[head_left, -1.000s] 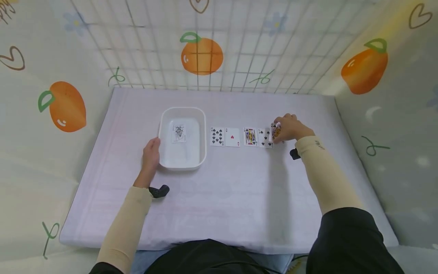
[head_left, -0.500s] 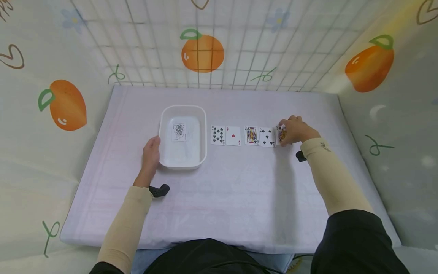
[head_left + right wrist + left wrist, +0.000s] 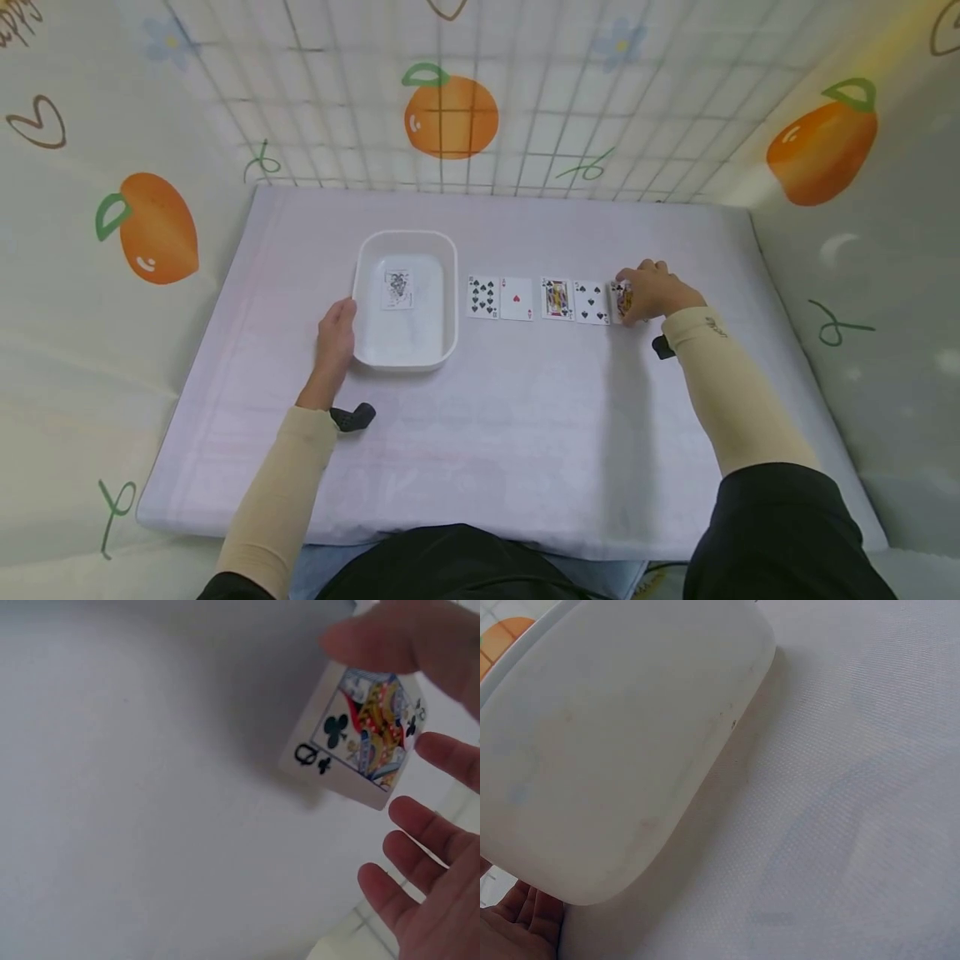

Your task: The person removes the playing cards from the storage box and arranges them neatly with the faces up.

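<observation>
The left hand holds the left side of a white plastic tub; in the left wrist view its fingers reach round a corner of the tub's wall. Inside the tub lies one playing card. The right hand is at the right end of a row of cards. In the right wrist view, thumb and forefinger pinch a queen of clubs, while the other fingers are spread. The hand covers part of this card in the head view.
Left of the right hand, face up in a row, lie a ten of spades, an ace of hearts, a picture card and a spade card. A wire grid stands behind the table.
The right hand has moved a little to the right with the queen of clubs and lowered it beside the spade card, which is now uncovered. The left hand stays at the tub.
</observation>
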A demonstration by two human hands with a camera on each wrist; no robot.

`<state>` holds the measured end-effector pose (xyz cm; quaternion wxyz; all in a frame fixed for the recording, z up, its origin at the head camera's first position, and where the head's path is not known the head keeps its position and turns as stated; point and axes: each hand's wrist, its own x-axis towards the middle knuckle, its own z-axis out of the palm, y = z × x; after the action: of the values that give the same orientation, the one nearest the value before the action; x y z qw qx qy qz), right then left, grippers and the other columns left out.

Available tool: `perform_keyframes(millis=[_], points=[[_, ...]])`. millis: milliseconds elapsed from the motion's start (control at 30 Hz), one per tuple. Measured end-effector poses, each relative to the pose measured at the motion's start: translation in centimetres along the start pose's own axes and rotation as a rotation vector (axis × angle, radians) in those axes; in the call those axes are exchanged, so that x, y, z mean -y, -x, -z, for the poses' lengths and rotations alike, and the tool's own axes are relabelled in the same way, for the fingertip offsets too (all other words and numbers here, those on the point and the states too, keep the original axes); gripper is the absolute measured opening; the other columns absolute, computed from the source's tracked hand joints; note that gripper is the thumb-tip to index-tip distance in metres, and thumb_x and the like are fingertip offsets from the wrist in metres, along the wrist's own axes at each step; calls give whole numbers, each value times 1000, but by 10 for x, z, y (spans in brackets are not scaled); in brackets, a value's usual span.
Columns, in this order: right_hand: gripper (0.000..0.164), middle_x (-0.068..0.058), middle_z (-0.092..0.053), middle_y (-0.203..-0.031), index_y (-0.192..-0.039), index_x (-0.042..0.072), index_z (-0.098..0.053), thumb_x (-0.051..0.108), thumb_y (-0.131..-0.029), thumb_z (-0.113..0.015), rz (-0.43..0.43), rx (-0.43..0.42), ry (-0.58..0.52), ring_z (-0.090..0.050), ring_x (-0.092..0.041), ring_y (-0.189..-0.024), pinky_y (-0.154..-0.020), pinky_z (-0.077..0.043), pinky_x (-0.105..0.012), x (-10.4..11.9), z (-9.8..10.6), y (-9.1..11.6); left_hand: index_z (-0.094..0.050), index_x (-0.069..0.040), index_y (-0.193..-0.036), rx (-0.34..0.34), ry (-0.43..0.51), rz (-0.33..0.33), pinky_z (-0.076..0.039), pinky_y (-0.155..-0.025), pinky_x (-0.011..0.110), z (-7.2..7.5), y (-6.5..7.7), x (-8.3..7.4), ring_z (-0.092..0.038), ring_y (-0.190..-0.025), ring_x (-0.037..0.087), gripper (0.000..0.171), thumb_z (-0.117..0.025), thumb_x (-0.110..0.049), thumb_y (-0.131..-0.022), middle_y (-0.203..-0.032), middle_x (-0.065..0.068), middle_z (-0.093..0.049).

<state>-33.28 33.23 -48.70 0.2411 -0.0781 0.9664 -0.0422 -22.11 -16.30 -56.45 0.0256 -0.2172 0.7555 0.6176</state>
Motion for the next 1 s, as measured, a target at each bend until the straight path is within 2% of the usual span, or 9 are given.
perform_keyframes(millis=[300, 567, 800, 1000], points=[[93, -32, -37, -135, -149, 4, -38, 14, -70, -86, 16, 3, -2, -34, -48, -117, -90, -40, -69, 7, 6, 3, -44, -10, -147, -2, 6, -20, -36, -111, 43, 0, 0, 1, -47, -131, 29, 57, -37, -48, -104, -144, 12, -50], [92, -32, -33, -139, -151, 6, -35, 15, -73, -84, 44, -3, -30, -29, -49, -124, -91, -39, -72, 17, 15, -11, -45, -11, -146, -2, 20, -10, -36, -110, 42, 1, 0, 2, -47, -131, 27, 57, -38, -48, -104, -144, 10, -51], [85, -32, -30, -144, -151, 4, -34, 21, -79, -77, 110, -46, -23, -26, -50, -131, -94, -37, -72, 47, 34, -18, -47, -13, -145, -8, 14, -15, -38, -109, 43, 0, -1, 1, -50, -127, 27, 56, -38, -50, -104, -142, 9, -52], [80, -29, -31, -145, -151, 7, -35, 26, -83, -72, 159, -83, -6, -27, -46, -132, -97, -38, -69, 85, 53, -27, -46, -13, -146, 1, 17, -21, -36, -110, 43, -1, -3, 4, -48, -129, 26, 59, -38, -52, -103, -144, 8, -51]])
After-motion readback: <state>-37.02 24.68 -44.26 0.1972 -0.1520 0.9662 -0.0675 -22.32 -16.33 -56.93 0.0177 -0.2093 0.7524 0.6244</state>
